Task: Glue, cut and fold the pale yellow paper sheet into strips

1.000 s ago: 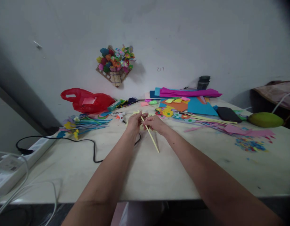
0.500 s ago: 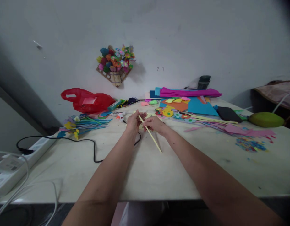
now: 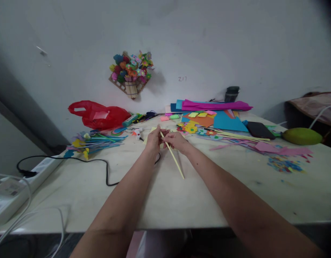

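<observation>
Pale-yellow strip (image 3: 175, 162) slanted down from the frame's centre, pinched by the right hand (image 3: 178, 141) and meeting the left hand (image 3: 154, 141), whose own grip was unclear; uneven pressure could have creased it. A black cord (image 3: 107, 170), left of centre, threatened to snag; beyond lay a glue gun (image 3: 138, 134) and red plastic bag (image 3: 111, 116).

"Saw what near the centre of the frame?"

"Saw a pale yellow strip (image 3: 175, 160), long, narrow and straight."

"Sat how?"

"Slanted from the centre of the frame down and slightly right, pinched toward the upper end, left free at the lower."

"Spotted anything else?"

"Glimpsed a pale yellow sheet (image 3: 153, 128) around the strip's upper end, mostly covered, visible only in patches."
</observation>
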Available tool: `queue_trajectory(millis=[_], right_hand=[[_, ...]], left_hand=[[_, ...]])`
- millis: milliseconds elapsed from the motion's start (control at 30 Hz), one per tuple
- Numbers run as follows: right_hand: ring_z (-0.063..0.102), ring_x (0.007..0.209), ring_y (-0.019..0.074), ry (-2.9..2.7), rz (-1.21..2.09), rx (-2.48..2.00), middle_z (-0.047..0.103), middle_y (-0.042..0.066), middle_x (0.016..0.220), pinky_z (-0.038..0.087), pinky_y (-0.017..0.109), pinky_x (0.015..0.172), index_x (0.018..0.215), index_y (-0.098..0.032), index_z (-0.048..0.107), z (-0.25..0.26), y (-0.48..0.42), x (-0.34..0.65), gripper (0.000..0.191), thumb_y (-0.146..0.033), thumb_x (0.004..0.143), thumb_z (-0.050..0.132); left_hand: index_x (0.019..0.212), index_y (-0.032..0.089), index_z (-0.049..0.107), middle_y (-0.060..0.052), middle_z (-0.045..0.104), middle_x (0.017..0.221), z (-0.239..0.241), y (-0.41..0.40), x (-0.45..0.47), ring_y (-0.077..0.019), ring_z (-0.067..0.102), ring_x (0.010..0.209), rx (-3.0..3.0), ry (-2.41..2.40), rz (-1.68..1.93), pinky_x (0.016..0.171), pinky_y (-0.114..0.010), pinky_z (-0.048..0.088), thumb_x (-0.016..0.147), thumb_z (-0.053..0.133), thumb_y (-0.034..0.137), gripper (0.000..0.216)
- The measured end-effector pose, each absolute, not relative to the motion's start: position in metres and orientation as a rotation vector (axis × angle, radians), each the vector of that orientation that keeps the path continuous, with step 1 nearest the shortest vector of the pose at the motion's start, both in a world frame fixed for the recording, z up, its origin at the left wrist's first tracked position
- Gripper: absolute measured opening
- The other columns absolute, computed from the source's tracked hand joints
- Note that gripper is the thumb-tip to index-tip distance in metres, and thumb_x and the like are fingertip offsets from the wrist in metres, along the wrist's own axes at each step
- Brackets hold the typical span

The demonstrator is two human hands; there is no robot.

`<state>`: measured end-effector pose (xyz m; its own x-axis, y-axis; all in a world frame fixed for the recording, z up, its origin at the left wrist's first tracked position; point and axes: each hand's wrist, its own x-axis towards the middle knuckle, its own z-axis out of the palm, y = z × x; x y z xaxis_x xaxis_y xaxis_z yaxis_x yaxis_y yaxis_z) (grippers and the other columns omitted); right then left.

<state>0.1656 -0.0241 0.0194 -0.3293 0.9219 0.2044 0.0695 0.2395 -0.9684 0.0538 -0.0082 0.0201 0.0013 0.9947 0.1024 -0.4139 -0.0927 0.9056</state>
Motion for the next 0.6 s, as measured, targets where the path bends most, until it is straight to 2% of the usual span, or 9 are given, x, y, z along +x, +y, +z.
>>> queue_trajectory(millis=[133,267,500,600], right_hand=[[0.044,0.038,0.0063,-1.603,1.176,-0.943,0.057,0.0,0.045,0.028,0.017,0.037,0.052,-0.014,0.056,0.0208,-0.0249,0.1662,0.02,-0.026,0.068,0.055],[0.042,0.038,0.0057,-1.599,1.122,-0.941,0.055,-0.001,0.044,0.029,0.018,0.039,0.049,-0.014,0.054,0.0215,-0.0252,0.1672,0.021,-0.025,0.067,0.055],[0.046,0.041,0.0065,-1.617,1.165,-0.954,0.056,-0.001,0.047,0.03,0.018,0.039,0.05,-0.015,0.053,0.0234,-0.0258,0.1663,0.023,-0.027,0.069,0.056],[0.049,0.043,0.0076,-1.687,1.244,-0.968,0.059,0.001,0.051,0.029,0.018,0.038,0.053,-0.015,0.055,0.0214,-0.0253,0.1675,0.023,-0.03,0.07,0.057]], left_hand=[[0.069,0.012,0.059,0.0,0.056,0.052,0.0199,-0.0083,0.0524,-0.0075,0.046,0.038,0.976,0.799,1.383,0.035,-0.019,0.033,0.068,0.061,0.044,0.033],[0.059,0.013,0.055,0.005,0.046,0.043,0.0194,-0.0095,0.0512,-0.0049,0.041,0.034,1.051,0.793,1.354,0.036,-0.018,0.032,0.06,0.071,0.038,0.03],[0.056,0.013,0.052,0.003,0.05,0.044,0.0218,-0.0127,0.0524,-0.0055,0.042,0.034,1.042,0.817,1.388,0.035,-0.02,0.031,0.058,0.073,0.038,0.033],[0.058,0.012,0.053,0.0,0.056,0.051,0.0202,-0.0089,0.0487,-0.0083,0.049,0.04,0.99,0.811,1.409,0.037,-0.02,0.033,0.057,0.073,0.036,0.031]])
